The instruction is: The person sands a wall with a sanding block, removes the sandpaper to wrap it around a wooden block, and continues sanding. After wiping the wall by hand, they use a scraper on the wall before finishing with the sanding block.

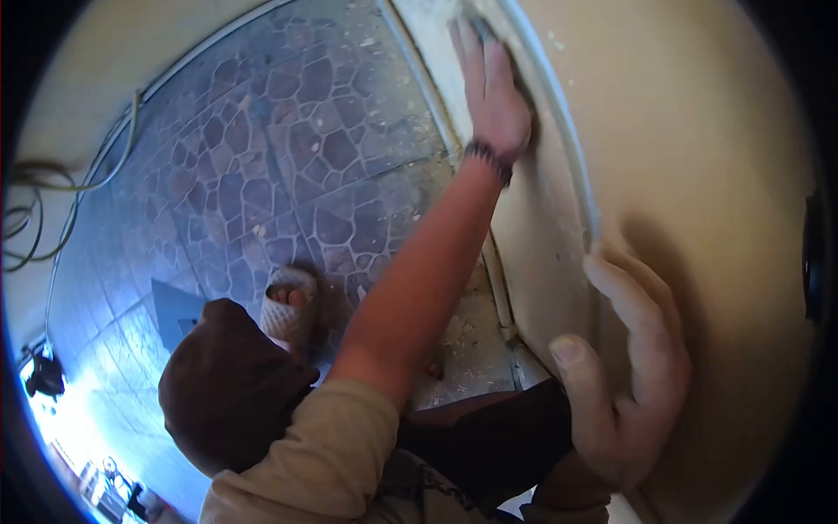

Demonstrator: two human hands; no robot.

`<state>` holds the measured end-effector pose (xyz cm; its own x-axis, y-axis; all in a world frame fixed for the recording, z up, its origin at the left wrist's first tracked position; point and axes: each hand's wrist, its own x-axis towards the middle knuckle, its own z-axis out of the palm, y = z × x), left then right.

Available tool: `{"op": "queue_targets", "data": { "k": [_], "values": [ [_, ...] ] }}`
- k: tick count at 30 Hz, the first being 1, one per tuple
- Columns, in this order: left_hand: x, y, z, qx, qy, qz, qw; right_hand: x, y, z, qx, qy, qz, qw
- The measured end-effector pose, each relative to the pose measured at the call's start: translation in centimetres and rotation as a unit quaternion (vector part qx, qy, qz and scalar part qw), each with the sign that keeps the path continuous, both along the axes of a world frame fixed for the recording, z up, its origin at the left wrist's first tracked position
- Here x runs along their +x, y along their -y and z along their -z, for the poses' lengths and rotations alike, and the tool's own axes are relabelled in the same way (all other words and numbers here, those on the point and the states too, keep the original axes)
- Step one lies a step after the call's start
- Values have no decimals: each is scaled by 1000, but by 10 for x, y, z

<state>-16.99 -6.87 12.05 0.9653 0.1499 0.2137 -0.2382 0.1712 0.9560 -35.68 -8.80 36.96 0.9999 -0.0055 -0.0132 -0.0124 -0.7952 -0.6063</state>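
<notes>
My left hand [502,113], with a dark bracelet at the wrist, reaches far along the pale lower wall [546,231]. Its fingers are slightly blurred and press toward the surface around a small greyish thing [478,28], whose kind I cannot tell. Beside the light moulding [569,131], my right hand [633,375] is open, with thumb and curved fingers spread apart. Its fingertips are right at the moulding's lower end, and its shadow falls on the tan upper wall [698,175]. Nothing shows between those fingers.
Pale chips lie on the stone-patterned tile floor [227,166] along the baseboard [423,79]. Below are a foot in a light woven slipper [284,319] and a grey flat panel [175,307]. A looped cable [131,131] hangs at the far left. Bright light enters at lower left.
</notes>
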Motion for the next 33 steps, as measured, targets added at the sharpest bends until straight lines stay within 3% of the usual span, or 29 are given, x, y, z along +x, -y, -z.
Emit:
{"op": "queue_targets", "data": {
  "k": [3, 6, 8, 9, 10, 12, 13, 15, 19, 21, 22, 25, 27, 28, 31, 33],
  "values": [
    [-97, 20, -24, -15, -47, 53, 997, 19, 6, 29, -43, 33, 5, 999],
    [-167, 16, -62, 143, -4, 97, 985, 33, 5, 44, -49, 33, -21, 998],
    [-155, 13, -58, 66, -52, 78, 993, 23, -1, 41, -71, 38, -13, 997],
    [-106, 9, -54, -66, -109, 39, 991, 10, -4, 28, -103, 61, 0, 993],
    [-51, 8, -37, -42, -48, 17, 998, -3, -6, 15, -139, 82, 12, 987],
    [18, -14, -43, -152, -75, 26, 985, -22, -8, -8, -229, 150, 60, 960],
    [9, -10, -29, -12, -76, 49, 996, -26, -6, -10, -237, 187, 83, 950],
    [-40, 6, -21, 83, -94, 84, 989, -28, -1, -6, -249, 280, 128, 918],
    [-185, 32, -41, -36, -55, 113, 991, 9, -8, -14, -319, 190, 106, 922],
    [-122, 17, -44, 41, -104, 78, 991, 32, -24, -20, -299, 181, 153, 925],
    [-69, 6, -42, 81, -126, 62, 987, 35, -24, -27, -303, 177, 107, 930],
    [75, -31, -23, -39, -54, -26, 997, 37, -12, -31, -322, 192, -13, 927],
    [31, -15, -10, -21, -31, -18, 999, 28, 0, -25, -371, 209, -62, 903],
    [1, -4, -5, -15, -17, -13, 1000, 28, 1, -22, -366, 243, -40, 898],
    [-147, 32, -32, -82, -133, 92, 983, 38, -1, 0, -354, 351, 25, 867],
    [-160, 37, -38, -103, -139, 110, 979, 36, 2, 12, -364, 409, 80, 833]
  ]
}}
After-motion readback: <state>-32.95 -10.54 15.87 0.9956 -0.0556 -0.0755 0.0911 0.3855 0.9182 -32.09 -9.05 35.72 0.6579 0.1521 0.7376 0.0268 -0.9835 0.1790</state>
